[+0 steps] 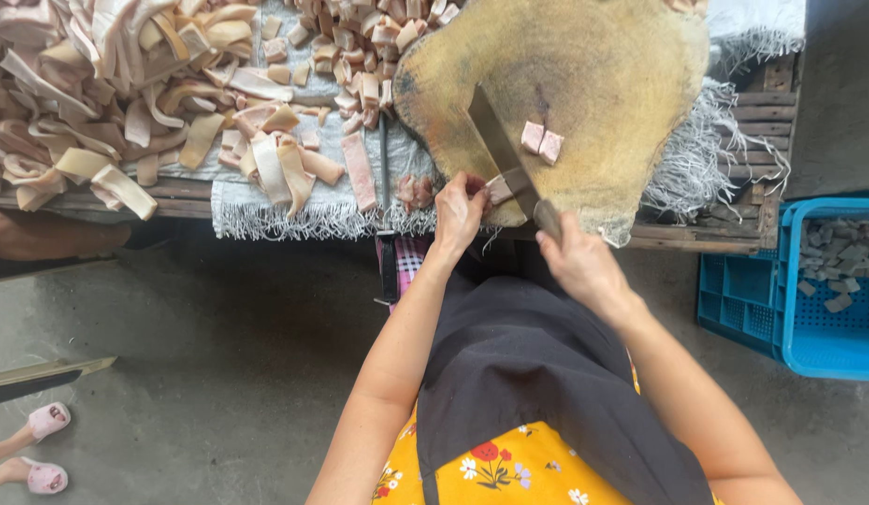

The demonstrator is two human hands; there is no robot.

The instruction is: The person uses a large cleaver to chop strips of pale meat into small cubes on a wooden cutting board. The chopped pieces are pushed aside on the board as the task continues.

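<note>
Right hand [577, 262] grips a cleaver [502, 154] by its handle, blade resting on a round wooden chopping block [603, 65] on the desk [724, 234], while the left hand [461, 210] pinches a pink meat strip [499, 190] at the block's near edge, beside two cut cubes [541, 142].

One round wooden chopping block [593, 84]; one cleaver [495, 140]; two cut pink cubes [542, 142] on block, third piece [499, 190] at near edge. Two hands at work: left hand [458, 213], right hand [579, 262]. One blue crate [799, 309] right. Strip pile [126, 93] far left, too many to count. Two pink slippers [47, 449] near left.
</note>
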